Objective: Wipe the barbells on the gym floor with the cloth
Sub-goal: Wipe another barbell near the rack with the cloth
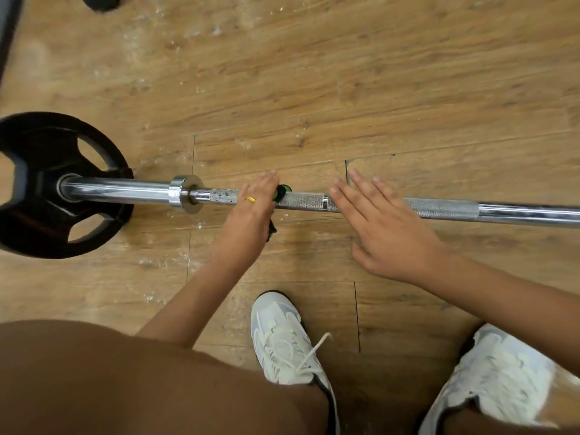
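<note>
A steel barbell (439, 208) lies across the wooden floor, with a black weight plate (47, 186) on its left sleeve and a chrome collar (183, 197) beside it. My left hand (251, 211), with a gold ring, lies over the knurled bar just right of the collar. Its fingers curve over the bar and hold a green and black cloth (282, 191) against it. Only the cloth's edges show from under the hand. Dark specks mark the bar (221, 196) left of that hand. My right hand (383, 227) hovers over the bar further right, fingers straight and spread, holding nothing.
My two white trainers (288, 340) (502, 378) stand on the floor (314, 89) just behind the bar, and my bent knee (110, 381) fills the lower left. A dark object (100, 1) sits at the top left edge. White dust marks the floor near the plate.
</note>
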### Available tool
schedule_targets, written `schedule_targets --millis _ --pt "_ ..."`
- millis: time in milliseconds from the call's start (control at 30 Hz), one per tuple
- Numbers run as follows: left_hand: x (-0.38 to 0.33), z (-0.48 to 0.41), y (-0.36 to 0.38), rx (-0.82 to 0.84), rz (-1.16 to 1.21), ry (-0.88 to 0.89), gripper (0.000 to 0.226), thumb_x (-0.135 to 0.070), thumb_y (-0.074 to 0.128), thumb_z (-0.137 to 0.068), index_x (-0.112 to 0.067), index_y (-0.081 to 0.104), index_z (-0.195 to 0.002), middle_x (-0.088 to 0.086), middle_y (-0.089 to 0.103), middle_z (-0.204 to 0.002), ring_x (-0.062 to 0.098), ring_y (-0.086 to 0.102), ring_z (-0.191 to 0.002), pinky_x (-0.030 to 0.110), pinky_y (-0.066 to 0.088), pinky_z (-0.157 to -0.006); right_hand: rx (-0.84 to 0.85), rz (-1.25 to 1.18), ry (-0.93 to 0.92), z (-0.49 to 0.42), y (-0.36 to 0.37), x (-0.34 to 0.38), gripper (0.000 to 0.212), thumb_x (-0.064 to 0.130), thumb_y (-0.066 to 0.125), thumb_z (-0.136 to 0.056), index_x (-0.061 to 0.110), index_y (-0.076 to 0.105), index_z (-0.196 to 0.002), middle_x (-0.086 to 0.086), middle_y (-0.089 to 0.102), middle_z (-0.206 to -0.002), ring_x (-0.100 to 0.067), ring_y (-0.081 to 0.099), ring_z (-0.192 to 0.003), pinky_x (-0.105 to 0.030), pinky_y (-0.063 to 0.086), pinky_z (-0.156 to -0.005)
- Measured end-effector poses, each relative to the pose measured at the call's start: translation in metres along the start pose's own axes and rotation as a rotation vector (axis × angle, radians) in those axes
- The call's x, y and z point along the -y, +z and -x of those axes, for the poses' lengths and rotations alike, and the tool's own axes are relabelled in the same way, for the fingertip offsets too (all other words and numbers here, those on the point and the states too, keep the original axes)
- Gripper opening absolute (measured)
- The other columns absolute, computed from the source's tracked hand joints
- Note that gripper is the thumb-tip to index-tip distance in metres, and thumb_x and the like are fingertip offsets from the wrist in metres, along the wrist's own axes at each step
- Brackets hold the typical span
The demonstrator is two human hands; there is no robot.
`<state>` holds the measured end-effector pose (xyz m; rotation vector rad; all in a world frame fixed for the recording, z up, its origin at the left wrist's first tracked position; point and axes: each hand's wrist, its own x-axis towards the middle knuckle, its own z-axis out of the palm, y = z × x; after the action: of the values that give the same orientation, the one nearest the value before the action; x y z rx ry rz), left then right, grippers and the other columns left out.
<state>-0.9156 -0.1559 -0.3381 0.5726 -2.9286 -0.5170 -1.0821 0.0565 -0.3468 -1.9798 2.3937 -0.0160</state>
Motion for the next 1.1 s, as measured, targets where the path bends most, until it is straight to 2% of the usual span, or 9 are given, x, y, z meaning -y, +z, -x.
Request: schedule_targets --millis 67,200,300,400,667,833,900,967,1100 --pt "0.005 0.000 -0.005 -0.001 0.008 -0.072 0.048 0.006 0.045 -0.100 -0.001 0.042 -0.147 0.017 0.045 -0.152 0.031 0.039 -0.142 0.044 0.032 -0.116 -0.010 -0.006 0.010 0.001 0.000 0.002 0.088 0.034 0.046 -0.085 0.003 0.010 -0.159 -0.017 0.012 -0.167 -0.032 0.000 -0.155 -0.050 0.005 -0.126" --pt "0.001 -0.002 -0.010 -0.072 0.023 -0.323 0.040 -0.008 0.040 -0.106 -0.008 0.045 -0.146 0.016 0.054 -0.140 0.039 0.047 -0.128 0.047 0.047 -0.087 -0.021 -0.018 0.011 0.002 -0.002 0.007 0.088 0.032 0.049 -0.085 0.002 0.012 -0.159 -0.017 0.013 -0.166 -0.032 0.000 -0.155 -0.050 0.005 -0.126" --pt "-0.012 0.007 -0.004 -0.090 -0.019 -0.226 0.041 0.001 0.043 -0.102 -0.004 0.048 -0.142 0.012 0.053 -0.145 0.035 0.043 -0.135 0.054 0.046 -0.102 -0.013 -0.021 0.014 0.005 -0.003 0.009 0.089 0.032 0.051 -0.085 0.002 0.012 -0.159 -0.017 0.013 -0.166 -0.032 -0.001 -0.155 -0.052 0.007 -0.125" --pt "-0.025 0.017 0.010 -0.075 -0.024 -0.114 0.055 0.013 0.051 -0.094 -0.002 0.045 -0.147 0.014 0.046 -0.153 0.029 0.035 -0.147 0.044 0.023 -0.122 -0.003 -0.035 0.031 0.007 -0.004 0.013 0.090 0.034 0.050 -0.084 0.002 0.013 -0.159 -0.017 0.013 -0.166 -0.032 0.000 -0.155 -0.052 0.010 -0.125" --pt "-0.021 0.019 0.011 -0.029 -0.076 -0.001 0.062 0.016 0.055 -0.087 0.000 0.043 -0.146 0.016 0.046 -0.152 0.029 0.037 -0.145 0.046 0.025 -0.122 -0.017 -0.080 0.037 0.016 -0.003 0.022 0.088 0.031 0.049 -0.084 0.004 0.013 -0.159 -0.014 0.013 -0.167 -0.028 0.004 -0.155 -0.048 0.012 -0.125" --pt "0.001 0.019 -0.006 -0.095 -0.034 -0.283 0.044 0.002 0.045 -0.100 -0.005 0.045 -0.144 0.019 0.057 -0.136 0.039 0.054 -0.123 0.048 0.048 -0.097 -0.032 -0.052 0.017 0.020 0.000 0.024 0.089 0.032 0.053 -0.085 0.004 0.012 -0.159 -0.014 0.011 -0.167 -0.029 0.003 -0.155 -0.049 0.012 -0.125" --pt "-0.004 0.022 -0.003 -0.135 -0.061 -0.278 0.046 0.006 0.043 -0.098 -0.004 0.046 -0.143 0.018 0.056 -0.138 0.038 0.050 -0.129 0.049 0.042 -0.110 -0.035 -0.030 0.006 0.021 0.001 0.024 0.088 0.031 0.052 -0.087 0.003 0.011 -0.159 -0.015 0.009 -0.167 -0.030 0.002 -0.155 -0.050 0.014 -0.125" --pt "-0.015 0.027 0.009 -0.147 -0.092 -0.188 0.053 0.009 0.038 -0.093 -0.001 0.046 -0.144 0.017 0.052 -0.146 0.034 0.041 -0.142 0.047 0.022 -0.123 -0.045 -0.015 0.005 0.021 0.002 0.024 0.087 0.030 0.051 -0.087 0.003 0.012 -0.159 -0.015 0.010 -0.167 -0.031 0.003 -0.155 -0.052 0.016 -0.124" --pt "-0.028 0.025 0.021 -0.096 -0.078 0.015 0.061 0.005 0.036 -0.085 0.001 0.045 -0.146 0.016 0.045 -0.153 0.030 0.035 -0.147 0.037 0.011 -0.126 -0.037 0.011 0.006 0.020 0.005 0.024 0.084 0.030 0.047 -0.088 0.003 0.011 -0.159 -0.015 0.007 -0.168 -0.031 0.003 -0.155 -0.051 0.015 -0.124"
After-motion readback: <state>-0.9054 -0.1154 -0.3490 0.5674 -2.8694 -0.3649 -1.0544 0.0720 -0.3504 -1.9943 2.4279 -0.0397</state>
